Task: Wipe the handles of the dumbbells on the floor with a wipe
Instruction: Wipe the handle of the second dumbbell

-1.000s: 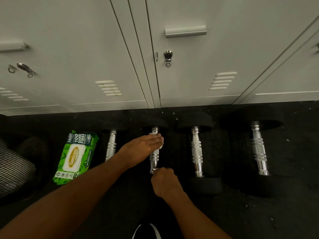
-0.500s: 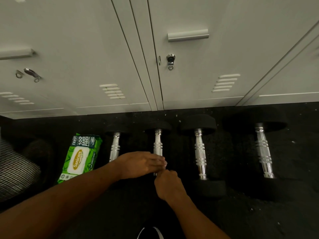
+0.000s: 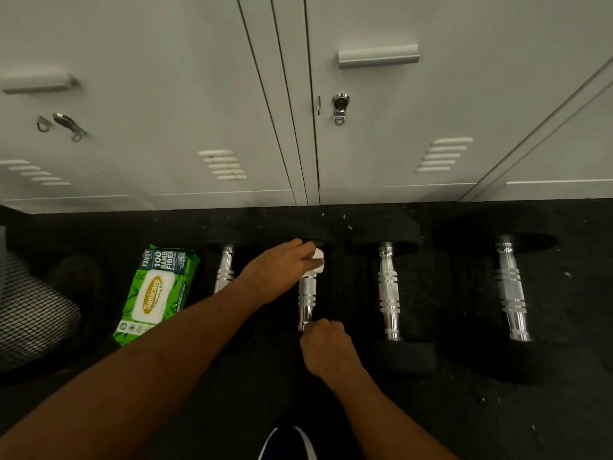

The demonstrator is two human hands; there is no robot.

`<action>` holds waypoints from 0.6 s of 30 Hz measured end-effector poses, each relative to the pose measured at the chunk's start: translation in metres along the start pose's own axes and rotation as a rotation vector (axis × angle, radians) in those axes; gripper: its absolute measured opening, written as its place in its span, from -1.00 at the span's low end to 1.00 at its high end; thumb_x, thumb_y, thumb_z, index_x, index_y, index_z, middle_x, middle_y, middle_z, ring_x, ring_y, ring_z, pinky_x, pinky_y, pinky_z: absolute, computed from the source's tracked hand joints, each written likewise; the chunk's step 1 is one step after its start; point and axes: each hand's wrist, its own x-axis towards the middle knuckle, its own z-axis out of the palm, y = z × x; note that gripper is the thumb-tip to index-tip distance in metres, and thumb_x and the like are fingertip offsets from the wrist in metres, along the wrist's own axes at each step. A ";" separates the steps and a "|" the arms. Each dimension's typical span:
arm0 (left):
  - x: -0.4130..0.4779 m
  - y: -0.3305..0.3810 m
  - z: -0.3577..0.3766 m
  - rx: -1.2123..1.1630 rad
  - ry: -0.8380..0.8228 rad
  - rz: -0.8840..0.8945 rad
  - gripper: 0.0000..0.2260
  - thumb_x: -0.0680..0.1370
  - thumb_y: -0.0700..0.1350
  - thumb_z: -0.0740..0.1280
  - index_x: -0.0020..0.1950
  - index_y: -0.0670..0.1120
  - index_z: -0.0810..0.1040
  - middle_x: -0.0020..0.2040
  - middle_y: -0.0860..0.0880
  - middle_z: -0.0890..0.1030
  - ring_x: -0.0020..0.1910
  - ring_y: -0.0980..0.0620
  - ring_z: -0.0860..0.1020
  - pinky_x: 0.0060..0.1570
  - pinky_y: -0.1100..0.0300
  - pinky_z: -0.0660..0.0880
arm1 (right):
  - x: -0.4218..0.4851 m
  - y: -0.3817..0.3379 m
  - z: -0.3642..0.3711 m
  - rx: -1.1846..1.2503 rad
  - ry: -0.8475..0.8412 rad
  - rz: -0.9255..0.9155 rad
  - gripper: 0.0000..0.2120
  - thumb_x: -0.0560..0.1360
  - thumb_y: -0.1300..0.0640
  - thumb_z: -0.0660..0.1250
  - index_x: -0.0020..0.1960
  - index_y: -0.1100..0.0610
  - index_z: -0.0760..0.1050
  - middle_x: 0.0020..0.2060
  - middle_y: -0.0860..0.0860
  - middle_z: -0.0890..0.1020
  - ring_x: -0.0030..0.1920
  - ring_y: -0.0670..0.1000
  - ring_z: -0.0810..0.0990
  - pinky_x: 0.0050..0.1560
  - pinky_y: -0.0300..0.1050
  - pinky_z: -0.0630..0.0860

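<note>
My left hand (image 3: 282,265) presses the white wipe (image 3: 319,257) around the far end of a chrome handle (image 3: 306,295), 2nd from the left of 4 on the floor (image 3: 447,293). My right hand (image 3: 326,348) grips that handle's near end.

Legible print is confined to the green wipes pack (image 3: 187,272). Its white lid label (image 3: 151,310) bears a yellow oval with the brand "Sanicare" in script, and the dark band at the pack's far end reads "100", "BAMB" and "FIBER" in white capitals, with "FAVO" and one unclear letter running along the edge above them. The line beneath the brand, the strip down the right side and the symbols at the near end are too small to read.
</note>
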 end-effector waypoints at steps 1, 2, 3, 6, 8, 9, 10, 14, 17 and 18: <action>0.000 0.001 0.001 -0.042 -0.006 -0.026 -0.45 0.55 -0.25 0.31 0.52 -0.04 0.27 0.42 -0.06 0.34 0.33 -0.03 0.33 0.23 0.16 0.37 | -0.001 0.000 -0.001 -0.006 -0.002 -0.001 -0.72 0.62 0.13 0.11 0.24 0.22 0.45 0.13 0.15 0.53 0.08 0.06 0.53 0.09 -0.06 0.55; 0.000 0.002 0.003 -0.081 0.002 -0.038 -0.45 0.55 -0.27 0.31 0.52 -0.05 0.27 0.41 -0.06 0.35 0.33 -0.03 0.34 0.23 0.18 0.37 | -0.001 -0.001 -0.001 -0.018 -0.005 -0.011 -0.72 0.62 0.14 0.11 0.23 0.23 0.46 0.13 0.15 0.54 0.08 0.07 0.53 0.09 -0.04 0.55; -0.002 0.003 0.004 -0.110 0.012 -0.038 -0.44 0.54 -0.29 0.31 0.51 -0.06 0.28 0.40 -0.06 0.37 0.31 -0.02 0.36 0.20 0.18 0.39 | 0.000 -0.001 -0.001 -0.033 -0.009 -0.023 -0.72 0.62 0.14 0.11 0.23 0.23 0.45 0.13 0.16 0.54 0.08 0.08 0.54 0.10 -0.03 0.55; -0.011 0.007 0.012 -0.176 -0.001 0.003 -0.47 0.49 -0.34 0.37 0.45 -0.12 0.39 0.30 -0.09 0.48 0.20 -0.04 0.48 0.11 0.18 0.46 | 0.000 0.000 -0.002 -0.045 -0.023 -0.037 -0.72 0.62 0.16 0.11 0.24 0.25 0.44 0.14 0.17 0.53 0.09 0.09 0.53 0.10 -0.05 0.54; -0.017 0.008 0.017 -0.226 -0.017 0.042 -0.50 0.47 -0.32 0.41 0.39 -0.14 0.45 0.24 -0.10 0.52 0.15 -0.04 0.53 0.10 0.17 0.51 | 0.002 0.000 0.000 -0.020 -0.027 -0.016 -0.72 0.62 0.15 0.09 0.23 0.26 0.44 0.15 0.17 0.52 0.04 0.06 0.52 0.03 -0.10 0.51; -0.020 0.009 0.019 -0.242 -0.021 0.059 -0.53 0.47 -0.30 0.42 0.37 -0.13 0.47 0.22 -0.09 0.52 0.14 -0.04 0.54 0.11 0.17 0.51 | 0.002 0.001 0.001 0.014 -0.025 0.005 -0.72 0.62 0.14 0.08 0.22 0.25 0.45 0.15 0.18 0.52 -0.01 0.04 0.51 -0.03 -0.13 0.48; -0.023 0.011 0.021 -0.254 -0.028 0.076 -0.56 0.47 -0.28 0.42 0.35 -0.13 0.49 0.21 -0.09 0.53 0.14 -0.03 0.54 0.10 0.18 0.50 | 0.002 0.001 0.001 0.045 -0.024 0.022 -0.71 0.62 0.13 0.08 0.21 0.24 0.45 0.15 0.18 0.52 -0.06 0.02 0.49 -0.07 -0.15 0.46; -0.039 0.024 0.020 -0.315 -0.058 0.200 -0.70 0.49 -0.28 0.38 0.21 -0.12 0.56 0.10 -0.07 0.57 0.05 -0.02 0.56 0.01 0.14 0.56 | 0.002 0.001 0.001 0.066 -0.022 0.025 -0.73 0.62 0.15 0.07 0.18 0.25 0.45 0.17 0.16 0.53 0.09 0.10 0.52 0.08 -0.07 0.48; -0.045 0.027 0.018 -0.315 -0.089 0.244 -0.74 0.53 -0.26 0.32 0.23 -0.15 0.53 0.14 -0.10 0.56 0.09 -0.04 0.54 0.10 0.11 0.52 | 0.001 0.000 0.001 0.078 -0.014 0.018 -0.75 0.62 0.15 0.09 0.16 0.24 0.46 0.15 0.15 0.53 0.08 0.08 0.51 0.11 -0.06 0.49; -0.044 0.026 0.017 -0.298 -0.097 0.253 -0.73 0.54 -0.26 0.31 0.24 -0.15 0.52 0.16 -0.09 0.54 0.11 -0.03 0.53 0.10 0.12 0.50 | 0.002 0.000 0.002 0.108 -0.009 0.035 -0.75 0.61 0.14 0.09 0.16 0.23 0.46 0.14 0.16 0.53 0.06 0.07 0.51 0.10 -0.06 0.49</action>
